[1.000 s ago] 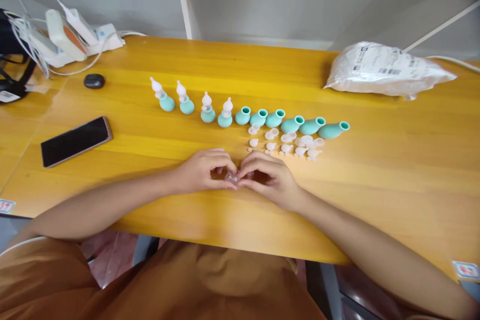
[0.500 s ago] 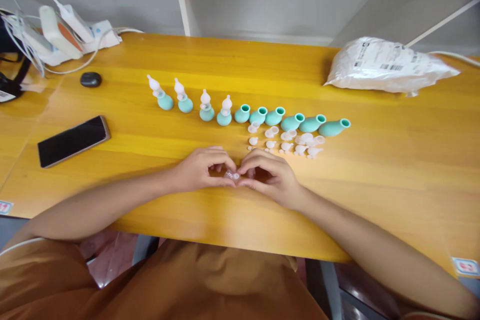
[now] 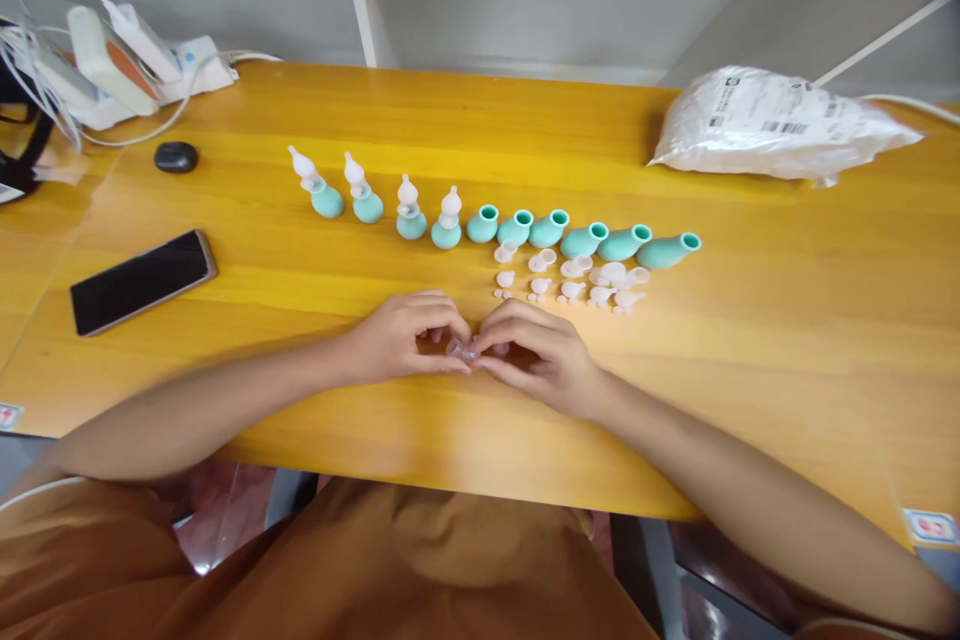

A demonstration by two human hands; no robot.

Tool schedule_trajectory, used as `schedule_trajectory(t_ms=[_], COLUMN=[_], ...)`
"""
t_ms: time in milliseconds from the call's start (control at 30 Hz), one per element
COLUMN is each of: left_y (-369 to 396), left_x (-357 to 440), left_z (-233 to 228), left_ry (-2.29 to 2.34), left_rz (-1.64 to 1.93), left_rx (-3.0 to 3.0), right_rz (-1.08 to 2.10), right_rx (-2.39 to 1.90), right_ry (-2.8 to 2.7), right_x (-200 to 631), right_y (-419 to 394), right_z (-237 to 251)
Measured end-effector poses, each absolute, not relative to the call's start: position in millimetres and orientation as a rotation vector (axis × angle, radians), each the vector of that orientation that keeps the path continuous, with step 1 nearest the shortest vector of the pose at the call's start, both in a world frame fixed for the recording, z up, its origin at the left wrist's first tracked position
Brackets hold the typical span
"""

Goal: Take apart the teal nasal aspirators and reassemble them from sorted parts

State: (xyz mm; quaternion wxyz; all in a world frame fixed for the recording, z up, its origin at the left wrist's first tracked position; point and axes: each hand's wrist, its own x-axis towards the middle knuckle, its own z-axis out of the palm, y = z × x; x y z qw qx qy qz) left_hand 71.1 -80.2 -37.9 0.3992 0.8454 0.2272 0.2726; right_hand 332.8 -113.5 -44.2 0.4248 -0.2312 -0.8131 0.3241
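Note:
A small clear plastic cup-shaped piece [image 3: 458, 350] is pinched between the fingertips of my left hand [image 3: 420, 332] and my right hand [image 3: 551, 350], just above the near part of the table. Part of it is hidden by the fingers. Past the hands runs a row of teal rubber bulbs; an open-mouthed bulb [image 3: 484, 226] stands in its middle. At the left end several carry pale pointed tips, such as the tipped bulb [image 3: 448, 220]. Close to my right hand lie loose translucent cups [image 3: 577, 266] and pale nozzle tips [image 3: 572, 291], with tiny pieces beside them.
On the left lie a phone [image 3: 144, 282] and a black mouse [image 3: 176, 157]. Behind them are a white power strip [image 3: 202, 65] and cables. A white plastic package [image 3: 780, 125] rests at the back right of the wooden table [image 3: 787, 360], against a grey partition.
The clear piece has turned between my fingers, its wide end now facing my left hand. Both hands stay in nearly the same place.

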Motion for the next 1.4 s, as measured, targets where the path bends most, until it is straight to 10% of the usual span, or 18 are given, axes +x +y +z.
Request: schedule_trajectory(t_ms=[1400], left_y=[-81.0], left_x=[70.8], left_z=[-35.7], left_ry=[0.624], left_rz=[0.726], left_rx=[2.116], right_rz=[0.800], right_rx=[-0.590], right_ry=[-1.931], right_x=[331.8], right_y=[-109.1], right_z=[-40.3])
